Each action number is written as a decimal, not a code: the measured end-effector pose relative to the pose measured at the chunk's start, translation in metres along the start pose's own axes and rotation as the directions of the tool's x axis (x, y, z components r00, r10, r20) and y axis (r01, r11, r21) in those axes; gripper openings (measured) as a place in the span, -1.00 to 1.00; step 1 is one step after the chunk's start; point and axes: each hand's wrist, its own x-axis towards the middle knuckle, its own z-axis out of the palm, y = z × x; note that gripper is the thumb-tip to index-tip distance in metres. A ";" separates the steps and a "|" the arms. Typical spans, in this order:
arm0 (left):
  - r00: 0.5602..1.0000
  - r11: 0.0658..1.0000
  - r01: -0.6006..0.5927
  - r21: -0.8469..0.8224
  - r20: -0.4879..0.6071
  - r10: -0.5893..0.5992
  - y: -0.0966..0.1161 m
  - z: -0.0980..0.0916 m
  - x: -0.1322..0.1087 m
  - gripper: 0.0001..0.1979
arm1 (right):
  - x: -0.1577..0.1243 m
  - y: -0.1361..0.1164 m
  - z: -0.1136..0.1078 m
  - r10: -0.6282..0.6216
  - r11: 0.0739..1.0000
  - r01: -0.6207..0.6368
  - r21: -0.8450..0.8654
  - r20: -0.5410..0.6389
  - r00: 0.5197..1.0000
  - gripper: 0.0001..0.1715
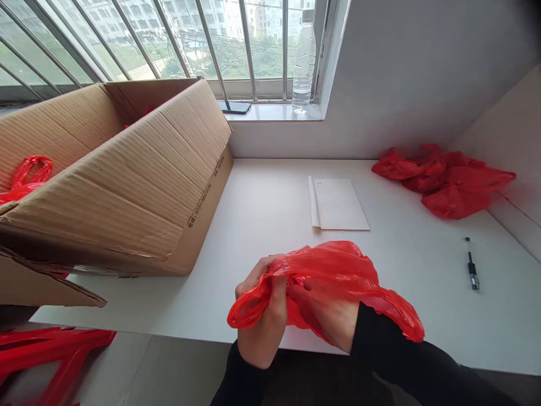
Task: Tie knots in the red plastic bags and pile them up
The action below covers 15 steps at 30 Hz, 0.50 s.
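Observation:
Both of my hands hold one crumpled red plastic bag (338,268) over the near edge of the white table (262,214). My left hand (262,316) is closed, its fingers pinching a fold and handle of the bag. My right hand (329,313) is closed too, partly covered by the thin red film, its fingers gripping the bunched middle. Black sleeves cover both forearms.
A large open cardboard box (127,180) lies on the table's left, with a red bag (25,177) inside. More red bags (448,180) are piled at the far right. A notepad (338,204), a black pen (472,272), a water bottle (304,62) and a phone (235,106) on the sill.

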 end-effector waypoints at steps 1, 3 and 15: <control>1.000 1.000 -0.008 -0.006 0.006 0.008 0.000 0.000 0.000 -0.77 | -0.002 0.000 0.002 0.018 0.998 -0.019 0.052 0.011 1.000 -0.70; 1.000 1.000 -0.013 -0.012 0.009 0.013 0.000 0.000 0.000 -0.77 | -0.004 0.001 0.001 0.058 0.980 -0.063 0.190 0.033 0.998 -0.74; 0.998 0.999 0.016 -0.047 0.055 -0.014 -0.002 0.004 0.003 -0.75 | -0.010 0.010 -0.058 -0.029 0.919 0.037 -0.393 0.024 0.999 -0.72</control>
